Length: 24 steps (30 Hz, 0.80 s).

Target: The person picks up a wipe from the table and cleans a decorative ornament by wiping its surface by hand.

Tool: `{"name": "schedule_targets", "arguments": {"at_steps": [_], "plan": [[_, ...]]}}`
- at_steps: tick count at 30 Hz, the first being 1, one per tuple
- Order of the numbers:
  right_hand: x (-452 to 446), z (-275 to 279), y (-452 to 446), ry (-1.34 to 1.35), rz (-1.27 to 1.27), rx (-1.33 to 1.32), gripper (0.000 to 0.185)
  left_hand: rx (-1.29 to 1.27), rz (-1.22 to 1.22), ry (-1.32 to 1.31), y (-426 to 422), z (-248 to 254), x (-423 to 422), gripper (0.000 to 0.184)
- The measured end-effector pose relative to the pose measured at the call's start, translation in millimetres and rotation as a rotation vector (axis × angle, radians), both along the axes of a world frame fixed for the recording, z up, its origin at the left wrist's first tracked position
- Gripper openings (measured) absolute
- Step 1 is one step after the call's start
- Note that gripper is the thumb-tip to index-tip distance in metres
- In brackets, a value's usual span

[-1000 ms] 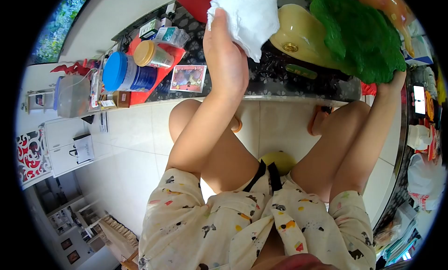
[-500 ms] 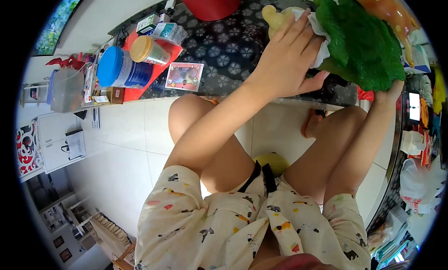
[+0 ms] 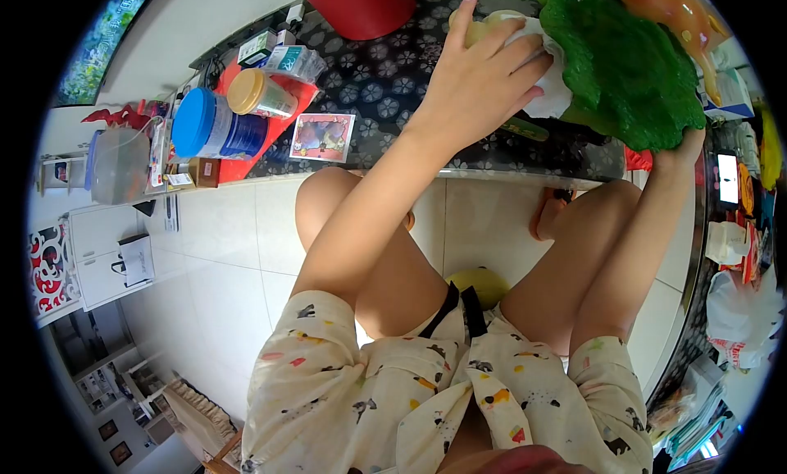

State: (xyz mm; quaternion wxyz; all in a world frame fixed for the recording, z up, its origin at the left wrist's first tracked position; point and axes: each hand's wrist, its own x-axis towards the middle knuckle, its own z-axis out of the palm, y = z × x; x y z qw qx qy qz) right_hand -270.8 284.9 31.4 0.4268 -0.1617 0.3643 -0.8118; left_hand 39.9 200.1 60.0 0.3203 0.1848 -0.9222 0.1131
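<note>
A large ornament with green leaves and a pale yellow-green body stands on the dark patterned counter, at the upper right. My left hand lies over a white cloth against the pale body, its fingers spread and the cloth under the fingertips. My right hand is at the lower right edge of the leaves; its fingers are hidden behind them. An orange part of the ornament rises above the leaves.
A red bin stands at the counter's back. To the left are a blue-lidded tub, a yellow-lidded jar, small boxes and a picture card. A phone and bags lie at the right.
My left hand has brought the raised cloth down onto the pale body, then shifted slightly left with fingers spread. The red bin shows more fully. My right hand has stayed by the leaves.
</note>
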Motion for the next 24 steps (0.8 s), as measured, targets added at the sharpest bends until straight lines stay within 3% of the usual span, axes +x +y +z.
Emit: {"name": "schedule_targets", "arguments": {"at_steps": [3,6,12,16,17,19,22,24], "plan": [[6,4,0,-0.032,-0.059,0.036,0.034,0.099,-0.024,0.039,2,0,0,0.033],[-6,-4,0,-0.025,0.063,-0.054,0.034,0.058,0.055,0.049,0,-6,0,0.025],[-14,-10,0,0.0,0.023,-0.023,0.032,0.28,-0.152,0.293,-13,12,23,0.015],[-18,-13,1,-0.026,0.052,-0.039,0.031,1.174,-0.192,0.534,-5,28,47,0.011],[-17,-12,1,-0.021,0.04,-0.037,0.031,1.446,-0.289,0.595,-5,34,51,0.021],[-13,-10,1,-0.014,0.001,-0.024,0.03,1.644,-0.295,0.463,-17,32,65,0.032],[-1,-1,0,-0.019,-0.084,0.026,0.03,1.954,-0.354,0.496,-30,22,71,0.043],[9,7,-1,-0.038,-0.148,0.087,0.031,2.288,-0.686,0.675,-31,22,69,0.049]]}}
